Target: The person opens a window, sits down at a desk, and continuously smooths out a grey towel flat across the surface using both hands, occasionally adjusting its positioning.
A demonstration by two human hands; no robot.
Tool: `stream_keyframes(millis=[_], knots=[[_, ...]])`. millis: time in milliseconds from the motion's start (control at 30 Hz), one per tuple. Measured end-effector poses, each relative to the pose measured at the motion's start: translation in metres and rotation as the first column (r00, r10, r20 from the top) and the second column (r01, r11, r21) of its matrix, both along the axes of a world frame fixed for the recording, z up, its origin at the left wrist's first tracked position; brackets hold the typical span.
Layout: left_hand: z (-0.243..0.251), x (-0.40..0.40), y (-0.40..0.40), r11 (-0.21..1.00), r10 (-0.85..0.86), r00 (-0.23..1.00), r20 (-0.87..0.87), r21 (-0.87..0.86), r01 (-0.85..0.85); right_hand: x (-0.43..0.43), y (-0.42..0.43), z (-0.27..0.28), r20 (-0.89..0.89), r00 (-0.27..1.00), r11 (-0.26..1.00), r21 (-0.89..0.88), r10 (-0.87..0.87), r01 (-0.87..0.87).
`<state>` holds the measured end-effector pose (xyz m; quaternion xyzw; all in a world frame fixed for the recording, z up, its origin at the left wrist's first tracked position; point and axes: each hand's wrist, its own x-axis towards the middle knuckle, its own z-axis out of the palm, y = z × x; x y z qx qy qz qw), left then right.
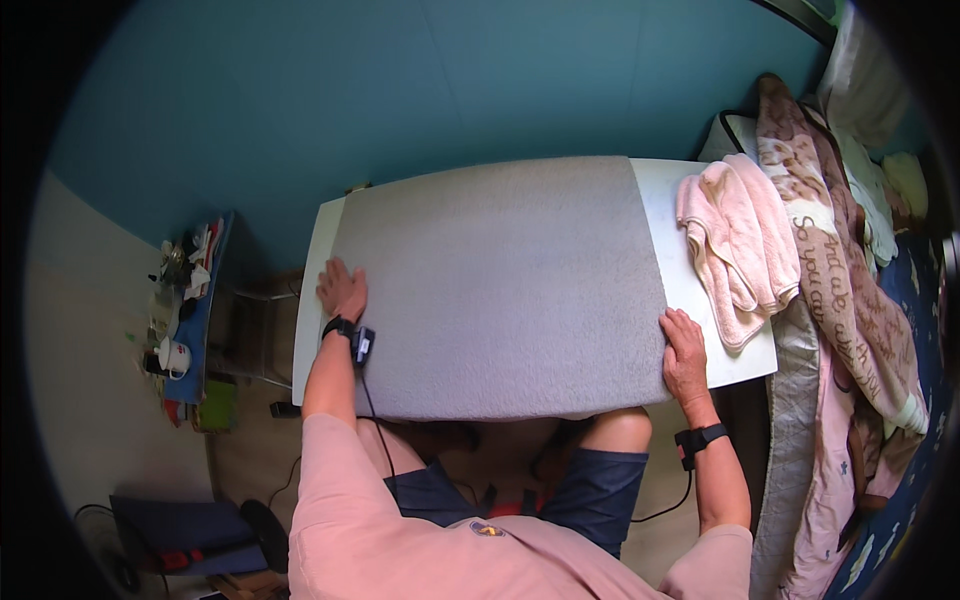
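A grey towel-like cloth is spread smooth across a white table, its near side hanging over the front edge. My left hand rests near the cloth's left edge, fingers spread and slightly blurred. At the cloth's right edge, my right hand lies with its palm down, partly on the white tabletop; whether its fingertips grip the edge cannot be told. A folded pink towel lies on the table's right end, beyond my right hand. Both wrists wear black straps with small devices and cables.
A teal wall stands behind the table. To the right is a bed with a brown-and-white lettered blanket and a grey quilted pad. On the left, a blue side table holds a white enamel mug and small items.
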<state>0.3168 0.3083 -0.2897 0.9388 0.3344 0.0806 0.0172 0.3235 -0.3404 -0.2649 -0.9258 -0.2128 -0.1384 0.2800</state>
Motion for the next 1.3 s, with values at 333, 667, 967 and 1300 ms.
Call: stream_keyframes(millis=[333, 667, 967, 1300], knots=[[0.040, 0.079, -0.094, 0.979, -0.202, 0.968, -0.148, -0.024, 0.200, -0.001, -0.001, 0.004, -0.020, 1.000, 1.000, 0.010, 0.003, -0.003], [0.046, 0.247, -0.372, 0.718, -0.685, 0.728, -0.026, -0.198, 0.668, 0.002, 0.001, 0.009, -0.014, 1.000, 1.000, -0.009, 0.025, -0.025], [0.014, 0.296, -0.433, 0.670, -0.715, 0.697, 0.048, -0.236, 0.704, 0.003, 0.006, 0.010, -0.087, 0.996, 1.000, 0.007, 0.025, -0.024], [0.003, 0.283, -0.334, 0.682, -0.691, 0.713, 0.118, -0.220, 0.697, 0.003, 0.008, 0.010, -0.101, 0.995, 1.000, -0.010, 0.013, -0.014]])
